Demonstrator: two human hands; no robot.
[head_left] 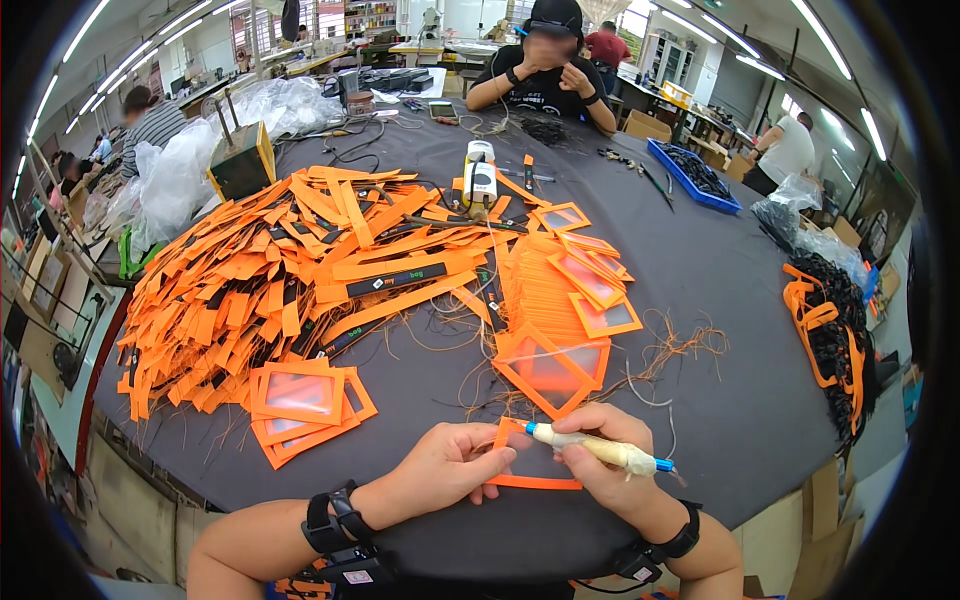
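Near the middle of the near edge of the dark grey cloth-covered worktop [740,350], a flat, angular orange frame [540,483] sits between the hands, its left side pinched between the left hand's [455,465] thumb and fingers. The right hand's [612,455] fingers close around a cream, blue-ended pen-shaped tool [600,448], its long axis sloping down rightward, its tip at the frame's upper edge; whether they touch is unclear.

Workshop, we judge: orange strips [240,290] heaped at nine o'clock on big cloth-covered worktable [720,310]; blue tray [722,205] of dark parts [690,168] at two; co-worker [535,95] at twelve; more people [785,158] at ten and two; rows of tube lights [873,133] overhead.
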